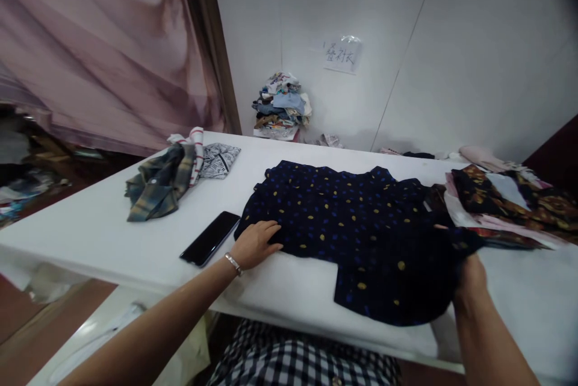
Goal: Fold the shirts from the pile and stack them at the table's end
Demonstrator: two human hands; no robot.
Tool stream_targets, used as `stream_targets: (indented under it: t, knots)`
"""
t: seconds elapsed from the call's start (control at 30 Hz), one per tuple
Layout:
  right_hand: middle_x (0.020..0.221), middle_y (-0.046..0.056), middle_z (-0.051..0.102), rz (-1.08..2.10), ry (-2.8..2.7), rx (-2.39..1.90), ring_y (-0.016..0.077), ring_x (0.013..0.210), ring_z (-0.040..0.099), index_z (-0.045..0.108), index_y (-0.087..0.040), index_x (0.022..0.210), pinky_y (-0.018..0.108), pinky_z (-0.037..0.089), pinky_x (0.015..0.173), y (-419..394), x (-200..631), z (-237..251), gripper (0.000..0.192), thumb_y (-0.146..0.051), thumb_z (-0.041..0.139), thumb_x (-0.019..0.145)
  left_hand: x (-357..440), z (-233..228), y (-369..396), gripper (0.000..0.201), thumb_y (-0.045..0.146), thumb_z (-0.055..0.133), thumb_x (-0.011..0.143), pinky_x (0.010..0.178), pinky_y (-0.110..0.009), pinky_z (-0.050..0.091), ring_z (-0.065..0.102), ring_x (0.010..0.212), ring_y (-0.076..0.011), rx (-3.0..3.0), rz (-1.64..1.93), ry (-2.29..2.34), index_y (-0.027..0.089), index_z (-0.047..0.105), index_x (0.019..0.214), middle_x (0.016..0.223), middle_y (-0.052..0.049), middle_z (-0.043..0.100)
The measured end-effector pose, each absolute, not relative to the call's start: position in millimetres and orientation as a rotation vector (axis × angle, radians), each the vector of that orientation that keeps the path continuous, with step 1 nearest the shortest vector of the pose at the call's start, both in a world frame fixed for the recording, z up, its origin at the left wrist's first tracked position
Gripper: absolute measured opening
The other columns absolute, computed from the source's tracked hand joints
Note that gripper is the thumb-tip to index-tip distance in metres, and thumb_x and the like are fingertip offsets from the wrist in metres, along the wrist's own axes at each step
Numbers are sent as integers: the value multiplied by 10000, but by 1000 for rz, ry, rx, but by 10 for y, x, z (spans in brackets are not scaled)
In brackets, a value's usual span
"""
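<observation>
A dark navy shirt with yellow and blue dots (347, 217) lies spread on the white table (103, 235). My left hand (255, 244) rests flat on the shirt's left edge, fingers together, a bracelet on the wrist. My right hand (469, 274) grips the shirt's right part, where the cloth is bunched and folded over; its fingers are hidden under the fabric.
A black phone (210, 237) lies just left of my left hand. A plaid garment (158, 184) and a patterned cloth (219, 160) sit at the table's left. Patterned clothes (506, 202) are piled at the right, a clothes heap (282, 106) by the wall.
</observation>
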State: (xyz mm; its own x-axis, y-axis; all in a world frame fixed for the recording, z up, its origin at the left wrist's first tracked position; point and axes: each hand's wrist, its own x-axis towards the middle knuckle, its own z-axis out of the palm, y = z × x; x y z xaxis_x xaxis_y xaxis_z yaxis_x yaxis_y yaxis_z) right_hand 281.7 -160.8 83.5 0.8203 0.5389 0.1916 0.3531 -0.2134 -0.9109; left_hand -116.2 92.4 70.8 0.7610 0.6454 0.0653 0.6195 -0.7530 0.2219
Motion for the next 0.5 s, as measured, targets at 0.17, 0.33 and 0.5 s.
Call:
stream_targets:
  t: [0.17,0.33,0.5]
  knots:
    - [975,129,716,356,-203,-1276,305,893,679,660,-165,1155,477,522,867,-1911,2590,1085,576,-551,491,762,-1236,722,928,312,384,448,922,967,-355,451,576,1129,-241,2729,221,1382,226,645,1105,1216,-93,621]
    - [944,123,715,460,-197,-1267,313,899,676,710,-197,1014,497,496,905,-2056,2412,1116,465,-534,552,736,-1120,787,1056,445,474,496,877,833,-368,489,609,1064,-284,2658,0,1545,210,573,1227,1184,-128,613]
    - [751,81,668,463,-160,-1237,260,690,644,717,-194,880,506,490,842,-2127,2338,1106,415,-543,556,723,-1105,816,1172,221,311,480,891,797,-309,480,649,963,-220,2657,-70,1442,230,652,1004,1014,-74,688]
